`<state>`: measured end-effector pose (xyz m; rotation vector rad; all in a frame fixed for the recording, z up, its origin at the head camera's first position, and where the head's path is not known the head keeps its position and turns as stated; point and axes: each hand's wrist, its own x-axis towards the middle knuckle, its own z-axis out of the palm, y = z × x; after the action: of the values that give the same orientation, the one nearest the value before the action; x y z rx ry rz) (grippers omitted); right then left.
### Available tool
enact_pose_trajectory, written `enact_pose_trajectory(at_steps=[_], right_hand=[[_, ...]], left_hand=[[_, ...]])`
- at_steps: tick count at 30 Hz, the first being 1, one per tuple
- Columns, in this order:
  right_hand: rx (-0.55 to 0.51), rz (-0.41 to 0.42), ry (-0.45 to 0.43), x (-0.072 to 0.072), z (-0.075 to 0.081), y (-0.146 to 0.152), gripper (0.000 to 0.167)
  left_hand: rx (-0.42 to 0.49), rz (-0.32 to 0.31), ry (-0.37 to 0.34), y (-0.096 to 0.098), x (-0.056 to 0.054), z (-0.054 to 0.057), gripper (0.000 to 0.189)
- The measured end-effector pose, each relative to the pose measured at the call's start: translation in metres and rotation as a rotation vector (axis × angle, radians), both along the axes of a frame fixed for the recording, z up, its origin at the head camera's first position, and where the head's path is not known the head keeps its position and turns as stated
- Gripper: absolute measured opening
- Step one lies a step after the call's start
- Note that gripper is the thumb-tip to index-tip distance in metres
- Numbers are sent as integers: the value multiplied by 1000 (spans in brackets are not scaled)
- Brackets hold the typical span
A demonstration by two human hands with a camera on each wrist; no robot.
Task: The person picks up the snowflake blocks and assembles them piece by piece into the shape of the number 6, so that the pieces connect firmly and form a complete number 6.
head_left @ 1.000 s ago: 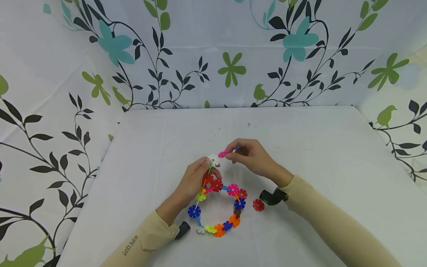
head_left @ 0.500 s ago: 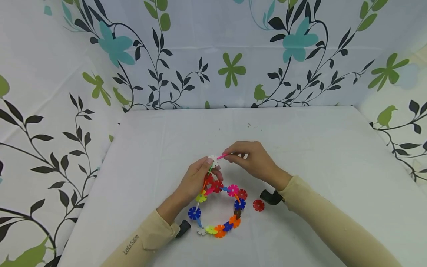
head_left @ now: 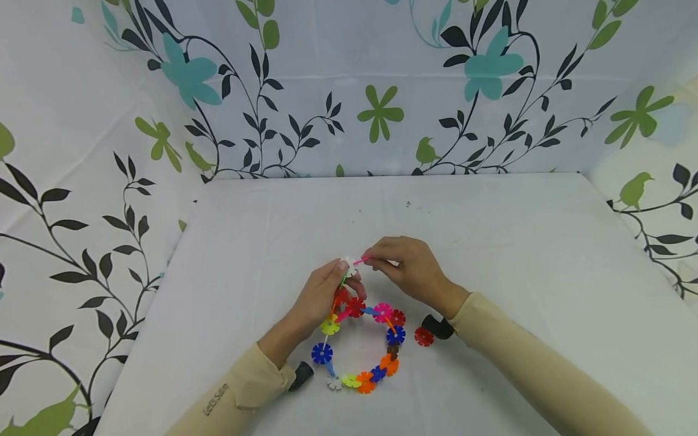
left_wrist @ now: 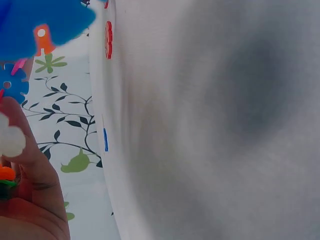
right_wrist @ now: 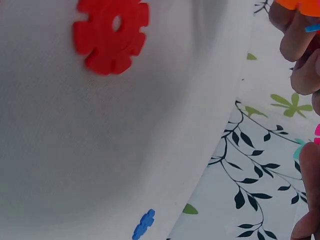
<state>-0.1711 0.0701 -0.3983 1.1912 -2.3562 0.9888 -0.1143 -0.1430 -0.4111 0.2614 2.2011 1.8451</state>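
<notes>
My left hand (head_left: pixel 316 293) pinches a white notched plastic disc (head_left: pixel 351 267) at the upper end of a chain of linked colored discs. The chain curves below my hands, with a blue disc (head_left: pixel 322 353) on its left side and an orange disc (head_left: pixel 366 383) at the bottom. Seen edge-on, a pink notched disc (head_left: pixel 360 261) is pinched by my right hand (head_left: pixel 411 266), its edge meeting the white disc's rim. Whether the slots are engaged cannot be told. In the left wrist view, the hand and blurred discs sit at the left edge.
A loose red disc (head_left: pixel 424 336) lies on the white-covered table (head_left: pixel 518 242) to the right of the chain. Black wrist devices, such as the right one (head_left: pixel 438 327), hang under both cuffs. A leaf-patterned cloth (head_left: pixel 305 60) rises behind the table.
The pink disc has turned edge-on and come against the white disc. My right hand has moved slightly down and left; my left hand and the chain have shifted slightly down.
</notes>
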Motion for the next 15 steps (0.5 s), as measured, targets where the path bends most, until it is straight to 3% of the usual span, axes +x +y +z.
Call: enact_pose_trajectory(at_steps=[7, 10, 15], right_hand=[[96, -3, 142, 4, 0, -2, 19], [85, -2, 126, 4, -1, -1, 19], [77, -17, 27, 4, -1, 0, 24]], left_hand=[[1, 4, -30, -1, 2, -5, 47], [-5, -3, -21, -1, 2, -4, 47], [-33, -31, -1, -1, -1, -3, 48]])
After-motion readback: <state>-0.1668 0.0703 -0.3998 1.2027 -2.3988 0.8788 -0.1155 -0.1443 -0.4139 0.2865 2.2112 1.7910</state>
